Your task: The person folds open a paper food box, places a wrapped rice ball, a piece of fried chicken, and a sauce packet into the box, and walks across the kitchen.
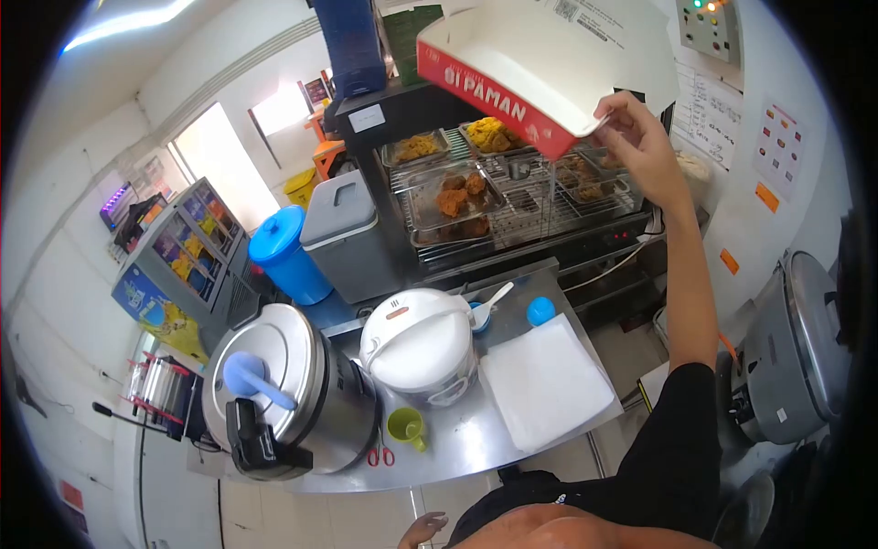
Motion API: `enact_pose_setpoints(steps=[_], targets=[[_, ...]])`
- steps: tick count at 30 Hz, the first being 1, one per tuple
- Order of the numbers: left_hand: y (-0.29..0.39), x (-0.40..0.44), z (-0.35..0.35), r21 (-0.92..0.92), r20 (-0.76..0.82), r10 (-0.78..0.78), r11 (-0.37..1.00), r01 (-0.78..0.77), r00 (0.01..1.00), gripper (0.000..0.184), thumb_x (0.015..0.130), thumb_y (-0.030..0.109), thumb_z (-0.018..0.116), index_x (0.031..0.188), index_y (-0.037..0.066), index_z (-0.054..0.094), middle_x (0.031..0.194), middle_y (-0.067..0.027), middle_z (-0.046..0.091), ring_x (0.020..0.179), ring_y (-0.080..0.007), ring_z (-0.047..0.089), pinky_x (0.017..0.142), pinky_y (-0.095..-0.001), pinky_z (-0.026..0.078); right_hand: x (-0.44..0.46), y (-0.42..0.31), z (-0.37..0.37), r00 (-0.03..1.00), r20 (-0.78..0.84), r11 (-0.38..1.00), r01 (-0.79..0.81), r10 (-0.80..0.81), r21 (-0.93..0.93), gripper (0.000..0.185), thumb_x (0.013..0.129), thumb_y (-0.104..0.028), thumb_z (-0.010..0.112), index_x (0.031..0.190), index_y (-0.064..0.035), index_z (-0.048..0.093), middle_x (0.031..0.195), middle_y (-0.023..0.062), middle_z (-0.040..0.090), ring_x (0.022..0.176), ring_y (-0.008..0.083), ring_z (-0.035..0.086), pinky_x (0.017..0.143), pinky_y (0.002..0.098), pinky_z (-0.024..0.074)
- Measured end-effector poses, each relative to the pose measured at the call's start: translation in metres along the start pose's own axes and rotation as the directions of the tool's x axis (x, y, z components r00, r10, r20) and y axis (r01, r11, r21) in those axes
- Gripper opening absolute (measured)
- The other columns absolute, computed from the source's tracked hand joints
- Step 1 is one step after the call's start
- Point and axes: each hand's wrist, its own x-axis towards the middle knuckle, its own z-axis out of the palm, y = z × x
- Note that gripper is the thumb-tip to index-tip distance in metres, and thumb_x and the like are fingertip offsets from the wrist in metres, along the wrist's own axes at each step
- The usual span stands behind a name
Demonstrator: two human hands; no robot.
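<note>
High at the upper right, my right hand [631, 142] pinches the near corner of a red and white cardboard food box [494, 99]. The box is unfolded, its white inside showing and its lid flap raised behind; no food is visible in it. Behind and below it stands a heated display cabinet [457, 261] with trays of fried chicken [457, 197] and yellow food [489, 135]. My left hand [423, 531] hangs low beside my body, its fingers loosely apart with nothing in them.
On the steel table [448, 457] are a white rice cooker [416, 343], a large pressure cooker [293, 393], a stack of white paper [549, 384], a green cup [406, 426], red-handled scissors [380, 455] and a blue ball-shaped item [540, 311]. A grey cooler [347, 233] stands behind.
</note>
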Motion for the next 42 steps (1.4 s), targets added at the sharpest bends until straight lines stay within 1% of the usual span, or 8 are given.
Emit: enact_pose_setpoints(steps=[7,13,18,23,27,31,34,42], targets=[[0.128,-0.111,0.003,-0.132,-0.028,0.336,0.933,-0.336,0.942,0.053,0.096,0.041,0.062,0.134,0.004,0.056,0.125,-0.0106,0.063,0.115,-0.0224,0.060,0.099,-0.0353,0.047,-0.097,-0.061,0.061,0.973,0.230,0.985,0.073,-0.035,-0.157,0.024,0.092,-0.023,0.066,0.107,-0.0056,0.059,0.093,0.0038,0.063,0.085,0.0151,0.061,0.072,0.0277,0.0469],[0.239,-0.198,0.001,-0.485,-0.451,0.614,0.441,-0.755,0.648,0.085,0.093,0.065,0.049,0.154,0.011,0.023,0.148,-0.0161,0.040,0.125,-0.0309,0.053,0.101,-0.0435,0.047,-0.208,-0.074,0.148,0.875,0.460,0.988,-0.137,0.152,-0.065,0.021,0.093,-0.023,0.064,0.099,-0.0038,0.060,0.086,0.0072,0.064,0.078,0.0178,0.063,0.068,0.0299,0.0475],[0.252,-0.222,-0.008,-0.512,-0.540,0.472,0.472,-0.717,0.697,0.079,0.096,0.071,0.028,0.157,0.022,0.016,0.147,-0.0158,0.042,0.129,-0.0306,0.049,0.103,-0.0445,0.044,-0.293,-0.098,0.194,0.700,0.675,0.971,-0.207,0.232,-0.120,0.021,0.090,-0.023,0.065,0.097,-0.0036,0.063,0.088,0.0121,0.067,0.083,0.0255,0.065,0.073,0.0354,0.0502],[0.235,-0.224,0.006,-0.522,-0.552,0.351,0.562,-0.642,0.756,0.069,0.104,0.054,0.034,0.155,0.009,0.024,0.147,-0.0178,0.044,0.133,-0.0250,0.045,0.111,-0.0358,0.035,-0.346,-0.112,0.197,0.581,0.788,0.977,-0.180,0.203,-0.118,0.021,0.089,-0.014,0.062,0.105,-0.0021,0.066,0.096,0.0123,0.065,0.085,0.0258,0.062,0.079,0.0330,0.0494],[0.242,-0.227,0.032,-0.544,-0.591,0.276,0.558,-0.627,0.758,0.067,0.104,0.053,0.033,0.145,0.000,0.038,0.135,-0.0140,0.055,0.120,-0.0224,0.058,0.098,-0.0330,0.049,-0.380,-0.119,0.208,0.786,0.531,0.867,-0.467,0.316,0.175,0.033,0.096,-0.011,0.056,0.128,-0.0066,0.062,0.104,0.0083,0.059,0.090,0.0174,0.059,0.078,0.0278,0.0487],[0.240,-0.199,0.042,-0.518,-0.591,0.322,0.552,-0.654,0.739,0.064,0.105,0.049,0.036,0.142,-0.002,0.041,0.134,-0.0142,0.056,0.118,-0.0222,0.059,0.097,-0.0336,0.049,-0.400,-0.098,0.196,0.605,0.519,0.499,-0.794,0.604,0.347,0.039,0.098,-0.009,0.054,0.137,-0.0091,0.055,0.096,-0.0010,0.062,0.083,0.0073,0.057,0.070,0.0232,0.0460],[0.263,-0.193,0.052,-0.622,-0.469,0.340,0.528,-0.578,0.815,0.061,0.105,0.046,0.037,0.148,0.003,0.036,0.138,-0.0117,0.051,0.126,-0.0212,0.051,0.104,-0.0334,0.042,-0.404,-0.082,0.177,0.487,0.498,0.360,-0.871,0.717,0.334,0.043,0.096,-0.007,0.056,0.139,-0.0098,0.053,0.096,-0.0021,0.065,0.080,0.0055,0.056,0.071,0.0216,0.0441],[0.337,-0.144,0.087,-0.676,-0.388,0.373,0.507,-0.535,0.843,0.055,0.104,0.038,0.044,0.146,0.003,0.038,0.125,-0.0075,0.055,0.118,-0.0171,0.053,0.101,-0.0318,0.044,-0.386,-0.026,0.133,0.602,0.274,0.452,-0.769,0.750,0.452,0.040,0.089,-0.001,0.053,0.128,-0.0062,0.054,0.122,0.0070,0.059,0.104,0.0149,0.062,0.083,0.0265,0.0465]])
